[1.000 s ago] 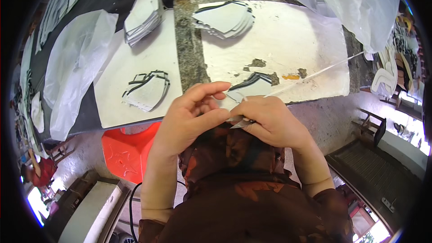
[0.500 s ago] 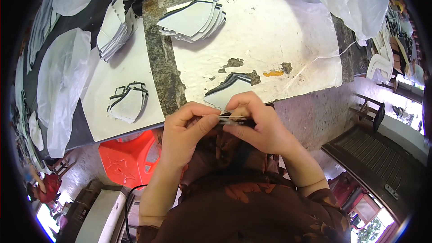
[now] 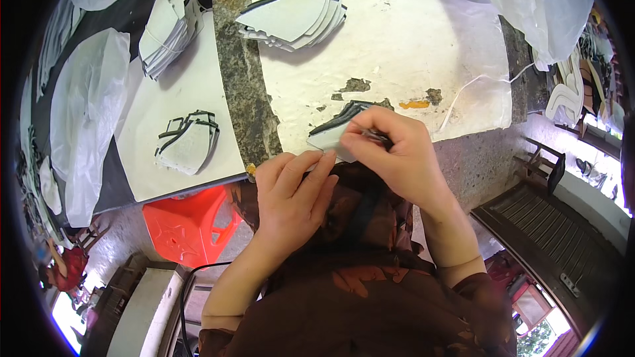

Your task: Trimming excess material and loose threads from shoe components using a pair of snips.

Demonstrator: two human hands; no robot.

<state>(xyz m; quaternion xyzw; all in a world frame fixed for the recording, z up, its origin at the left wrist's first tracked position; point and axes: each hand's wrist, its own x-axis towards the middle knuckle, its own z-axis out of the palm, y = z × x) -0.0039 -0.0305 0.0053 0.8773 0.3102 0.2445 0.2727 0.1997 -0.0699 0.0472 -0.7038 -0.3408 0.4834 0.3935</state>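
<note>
1. Both hands are at the near edge of the stone surface (image 3: 241,106), just over the person's lap.
2. The right hand (image 3: 390,155) has its fingers together, pinched on a thin dark tool (image 3: 376,135) at the fingertips; what kind of tool it is, I cannot tell.
3. That tool sits right against a pale cut piece (image 3: 331,140) with a dark edge, which lies at the front rim of the white sheet (image 3: 410,46) covering the surface.
4. The left hand (image 3: 294,192) lies flat, its fingers stretched out side by side and gripping nothing; the fingertips touch the near corner of the cut piece.
5. At the far side of the white sheet there is a fanned stack of pale pieces (image 3: 294,16), well apart from the hands.
6. To the left, on a pale board (image 3: 192,86), a small pile of dark-edged pieces (image 3: 188,145) sits near its front, with a bundled stack (image 3: 165,33) at its far end.
7. A red plastic stool (image 3: 188,225) stands on the floor below the board, just left of the left forearm.
8. A thin white cord (image 3: 476,89) trails across the sheet's right side.
</note>
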